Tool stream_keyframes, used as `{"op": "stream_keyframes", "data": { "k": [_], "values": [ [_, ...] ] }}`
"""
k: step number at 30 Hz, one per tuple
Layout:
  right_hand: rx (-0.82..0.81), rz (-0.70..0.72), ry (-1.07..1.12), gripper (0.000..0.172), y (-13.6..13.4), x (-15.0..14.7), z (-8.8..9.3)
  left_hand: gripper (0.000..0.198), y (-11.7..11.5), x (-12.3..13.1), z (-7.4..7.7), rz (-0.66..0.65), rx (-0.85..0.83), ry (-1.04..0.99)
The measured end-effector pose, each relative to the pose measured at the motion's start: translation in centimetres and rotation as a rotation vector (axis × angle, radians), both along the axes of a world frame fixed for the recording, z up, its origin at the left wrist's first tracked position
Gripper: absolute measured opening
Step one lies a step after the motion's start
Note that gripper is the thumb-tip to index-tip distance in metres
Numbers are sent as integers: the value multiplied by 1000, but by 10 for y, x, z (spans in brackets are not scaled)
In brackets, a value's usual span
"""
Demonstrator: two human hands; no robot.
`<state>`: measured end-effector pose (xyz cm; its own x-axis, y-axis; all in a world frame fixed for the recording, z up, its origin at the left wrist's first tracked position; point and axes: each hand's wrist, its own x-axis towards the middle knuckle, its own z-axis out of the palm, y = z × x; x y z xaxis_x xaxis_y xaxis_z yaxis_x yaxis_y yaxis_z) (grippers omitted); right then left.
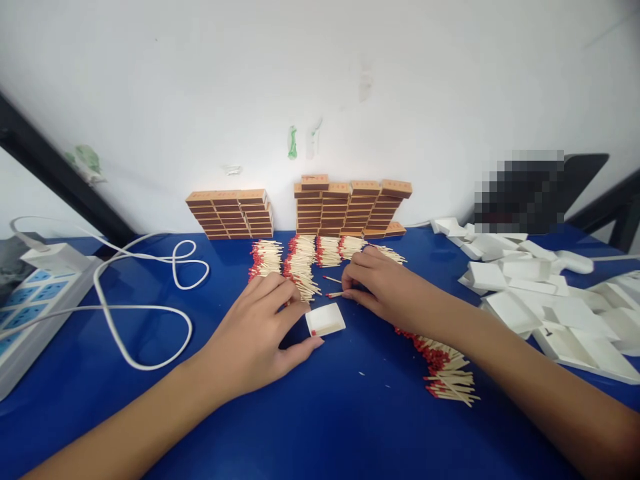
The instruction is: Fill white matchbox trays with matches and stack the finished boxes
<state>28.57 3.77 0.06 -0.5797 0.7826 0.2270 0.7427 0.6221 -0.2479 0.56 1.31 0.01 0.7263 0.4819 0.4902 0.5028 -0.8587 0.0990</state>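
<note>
Below the match piles, a small white tray lies on the blue table with a few red-tipped matches along its near edge. My left hand is at the tray's left side, fingers apart, thumb near its lower left corner and fingertips by a match pile. To the right of the tray, my right hand has its fingers closed around matches, whose red heads point left. Another pile of matches lies under and below my right forearm.
Brown matchboxes are stacked against the wall in a left group and a middle group. White empty trays are heaped at the right, before a dark pixelated object. A power strip and white cable lie left.
</note>
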Motion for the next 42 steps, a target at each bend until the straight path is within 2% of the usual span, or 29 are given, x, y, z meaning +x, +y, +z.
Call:
{"op": "stream_keyframes", "data": {
  "k": [8, 21, 29, 42],
  "values": [
    [-28, -33, -53, 16, -3, -3, 3, 24, 2, 0, -1, 9, 0, 6],
    [-93, -50, -27, 11, -3, -1, 7, 25, 1, 0, 0, 8, 27, 2],
    [-52, -35, -13, 12, -3, -1, 6, 25, 1, 1, 2, 15, 49, -5],
    [-96, -80, -33, 14, -3, -4, 8, 25, 0, 1, 3, 0, 71, -15]
  ]
}}
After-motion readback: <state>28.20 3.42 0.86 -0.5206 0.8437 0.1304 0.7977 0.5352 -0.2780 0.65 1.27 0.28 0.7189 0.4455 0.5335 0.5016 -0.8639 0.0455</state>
